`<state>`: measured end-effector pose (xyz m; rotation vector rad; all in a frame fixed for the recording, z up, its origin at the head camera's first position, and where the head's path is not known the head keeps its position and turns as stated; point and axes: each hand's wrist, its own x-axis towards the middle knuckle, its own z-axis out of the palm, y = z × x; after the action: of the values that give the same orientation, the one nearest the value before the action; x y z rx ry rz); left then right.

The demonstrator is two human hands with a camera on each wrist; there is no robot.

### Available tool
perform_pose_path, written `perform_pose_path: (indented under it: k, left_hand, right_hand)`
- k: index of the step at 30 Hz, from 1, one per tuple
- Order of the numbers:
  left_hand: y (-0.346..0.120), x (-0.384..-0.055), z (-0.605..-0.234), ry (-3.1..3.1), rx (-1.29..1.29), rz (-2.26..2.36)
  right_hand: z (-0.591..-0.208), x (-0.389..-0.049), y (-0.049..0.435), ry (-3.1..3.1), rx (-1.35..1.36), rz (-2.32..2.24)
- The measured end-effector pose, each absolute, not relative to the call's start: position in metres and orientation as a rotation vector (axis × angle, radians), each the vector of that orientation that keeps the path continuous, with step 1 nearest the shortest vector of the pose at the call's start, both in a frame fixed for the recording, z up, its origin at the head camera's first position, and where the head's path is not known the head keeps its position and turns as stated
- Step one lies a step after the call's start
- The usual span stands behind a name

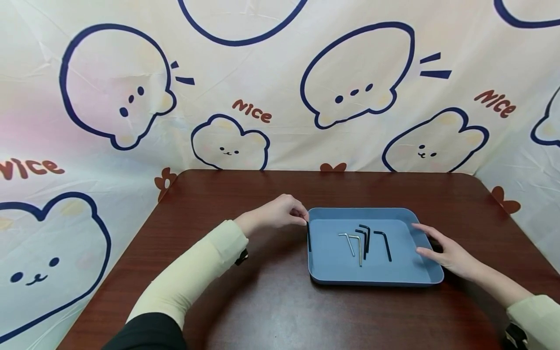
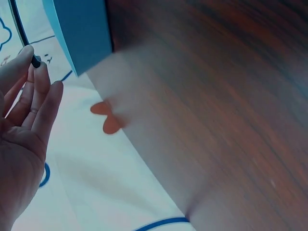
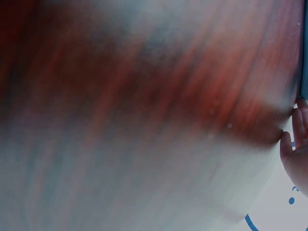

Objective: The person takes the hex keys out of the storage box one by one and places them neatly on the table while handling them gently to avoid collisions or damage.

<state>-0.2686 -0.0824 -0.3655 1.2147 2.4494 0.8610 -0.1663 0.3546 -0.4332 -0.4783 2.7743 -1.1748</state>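
Note:
At the left rim of the blue tray (image 1: 337, 270), my left hand (image 1: 282, 211) pinches a black hex key (image 1: 308, 236) by one end. The left wrist view shows the dark key (image 2: 19, 26) between thumb and fingertips, close to the tray wall (image 2: 84, 33). My right hand (image 1: 450, 252) touches the tray's right side with fingers spread over the rim; only part of that hand (image 3: 297, 159) enters the right wrist view. Inside the tray lie a silver hex key (image 1: 348, 243), a gold-toned hex key (image 1: 360, 250) and several black hex keys, one apart (image 1: 383, 243).
The tray stands on a dark brown wooden table (image 1: 262, 301). A pale cloth (image 1: 288, 146) with cartoon outlines hangs behind the table and along its sides.

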Motion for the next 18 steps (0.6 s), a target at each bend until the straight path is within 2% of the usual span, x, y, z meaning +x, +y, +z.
perform_pose_path:
  k: [18]
  left_hand:
    - [-0.147,-0.268,-0.357,2.546,1.118,0.920]
  right_hand:
    - [-0.431,-0.164,0.353,2.774,-0.489,-1.177]
